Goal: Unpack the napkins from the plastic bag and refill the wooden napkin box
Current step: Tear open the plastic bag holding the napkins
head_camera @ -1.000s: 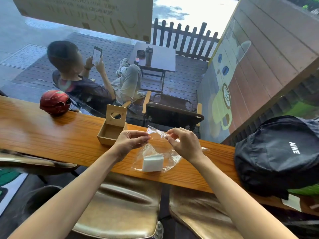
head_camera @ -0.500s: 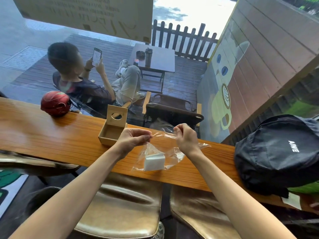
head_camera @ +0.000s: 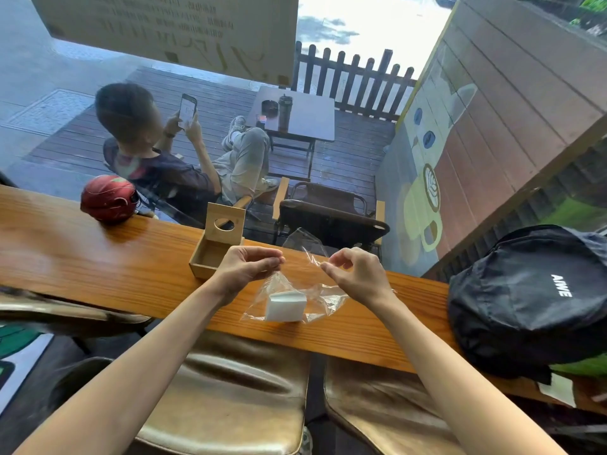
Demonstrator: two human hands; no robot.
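Wooden tabletop (head_camera: 98,257) by window | left hand (head_camera: 244,267) and right hand (head_camera: 358,274) fingers pinched plastic bag (head_camera: 315,290) mouth | napkins (head_camera: 285,306) inside | open wooden napkin box (head_camera: 216,247) far left

Wooden desk (head_camera: 82,257) fronts a window onto a sunlit deck (head_camera: 345,159) with picket fence (head_camera: 354,80); two gold stools (head_camera: 230,389) below.

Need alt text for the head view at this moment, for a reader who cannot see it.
Two bare hands, left hand and right hand, pinch open the mouth of a clear plastic bag holding a white napkin stack on a wooden counter. An open, empty wooden napkin box stands just behind the left hand.
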